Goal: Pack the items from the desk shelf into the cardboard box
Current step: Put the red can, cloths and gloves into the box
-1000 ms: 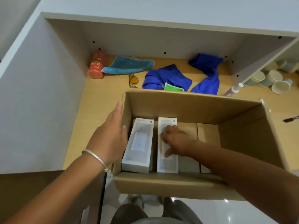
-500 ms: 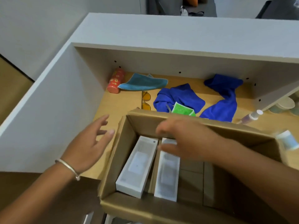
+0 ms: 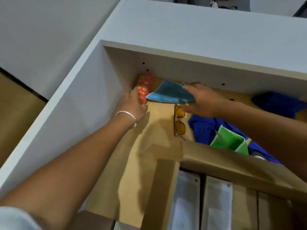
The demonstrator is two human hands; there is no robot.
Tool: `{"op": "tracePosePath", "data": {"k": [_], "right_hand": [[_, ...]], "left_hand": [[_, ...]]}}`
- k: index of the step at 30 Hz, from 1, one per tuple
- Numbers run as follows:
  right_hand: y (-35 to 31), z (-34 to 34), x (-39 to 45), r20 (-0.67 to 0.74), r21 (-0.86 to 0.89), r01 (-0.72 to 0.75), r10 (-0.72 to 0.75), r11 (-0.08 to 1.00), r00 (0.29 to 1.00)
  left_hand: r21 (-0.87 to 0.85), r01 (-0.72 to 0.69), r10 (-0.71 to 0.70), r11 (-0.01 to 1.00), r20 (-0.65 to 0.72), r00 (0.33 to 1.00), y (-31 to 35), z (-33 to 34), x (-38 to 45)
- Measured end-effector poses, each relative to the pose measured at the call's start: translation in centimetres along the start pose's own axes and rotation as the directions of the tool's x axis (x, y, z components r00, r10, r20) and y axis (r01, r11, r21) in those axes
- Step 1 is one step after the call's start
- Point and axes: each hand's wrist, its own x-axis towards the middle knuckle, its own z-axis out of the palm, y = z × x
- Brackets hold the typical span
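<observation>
Bare forearms — thin silver bangle on the left wrist, pale sleeve edge.

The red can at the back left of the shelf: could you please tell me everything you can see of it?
The red can is a slim cylinder with yellow and white printed marks, too blurred to read. It sits in the shelf's back left corner, close to the white side wall, its top leaning toward the back. The left hand wraps its lower part; the grip looks closed. A teal cloth, lifted by the right hand, overlaps its right edge.
</observation>
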Motion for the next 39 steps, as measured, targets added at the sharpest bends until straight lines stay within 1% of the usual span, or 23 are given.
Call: {"op": "tracePosePath", "data": {"k": [3, 6, 8, 10, 12, 15, 18, 21, 23, 24, 27, 29, 31, 33, 35, 39], "right_hand": [[2.1, 1.6, 3.7, 0.05, -0.004, 0.018, -0.018, 1.0, 0.999], [4.3, 3.2, 6.2, 0.107, -0.018, 0.029, -0.027, 0.999, 0.994], [6.0, 4.1, 7.6, 0.1, -0.089, 0.032, -0.023, 0.995, 0.995], [7.5, 5.4, 8.9, 0.119, -0.15, 0.045, -0.027, 0.988, 0.993], [8.7, 6.7, 9.7, 0.133, -0.232, 0.1, -0.07, 0.968, 0.989], [8.7, 7.9, 9.6, 0.127, -0.319, 0.115, -0.078, 0.941, 0.989], [7.2, 7.7, 9.5, 0.096, -0.384, 0.024, 0.014, 0.923, 0.995], [5.8, 6.3, 9.0, 0.063, -0.45, -0.079, 0.12, 0.89, 0.991], [5.3, 5.4, 7.9, 0.007, -0.452, -0.092, 0.107, 0.887, 0.994], [5.0, 4.9, 7.2, -0.025, -0.425, -0.097, 0.096, 0.9, 0.995], [3.7, 3.2, 4.2, -0.088, -0.282, -0.129, 0.108, 0.951, 0.99], [2.9, 2.0, 2.0, -0.161, -0.28, -0.113, 0.07, 0.953, 0.984], [2.2, 0.7, -0.7, -0.234, -0.305, -0.089, 0.015, 0.948, 0.972], [1.6, -0.7, -3.8, -0.312, -0.304, -0.068, -0.032, 0.95, 0.95], [1.0, -2.1, -7.2, -0.392, -0.251, -0.038, -0.066, 0.967, 0.917], [0.1, -4.9, -14.1, -0.557, -0.146, 0.066, -0.137, 0.987, 0.819]], "left_hand": [[-0.006, 0.006, -0.006, 1.0, -0.038, 0.999, 0.4, 1.7, 3.1], [0.025, -0.032, 0.033, 0.999, -0.047, 0.998, 0.7, 2.6, 5.5], [0.03, -0.041, 0.042, 0.999, -0.026, 0.999, 0.8, 2.8, 6.9], [0.041, 0.001, -0.001, 0.999, 0.004, 1.0, 0.8, 3.1, 8.1], [0.075, 0.041, -0.043, 0.996, 0.031, 0.999, 0.5, 3.5, 8.8], [0.067, 0.08, -0.084, 0.995, 0.056, 0.995, 0.3, 3.8, 9.3], [0.007, 0.085, -0.085, 0.996, 0.061, 0.995, 0.1, 3.6, 9.1], [-0.015, 0.026, -0.025, 1.0, 0.074, 0.997, -0.2, 3.0, 8.1], [-0.018, -0.005, 0.006, 1.0, 0.077, 0.997, -0.4, 2.7, 7.0], [-0.021, -0.017, 0.018, 1.0, 0.083, 0.996, -0.5, 2.6, 6.4], [-0.022, -0.035, 0.037, 0.999, 0.123, 0.992, -0.5, 1.9, 3.5], [-0.027, -0.054, 0.057, 0.998, 0.122, 0.991, -0.2, 0.8, 1.2], [-0.011, -0.108, 0.108, 0.994, 0.106, 0.988, 0.6, -0.8, -1.4], [0.005, -0.169, 0.169, 0.986, 0.076, 0.983, 1.9, -3.2, -4.6], [0.017, -0.225, 0.224, 0.974, 0.05, 0.973, 3.4, -6.2, -7.9], [0.044, -0.345, 0.346, 0.938, -0.017, 0.938, 7.0, -12.1, -15.4]]}}
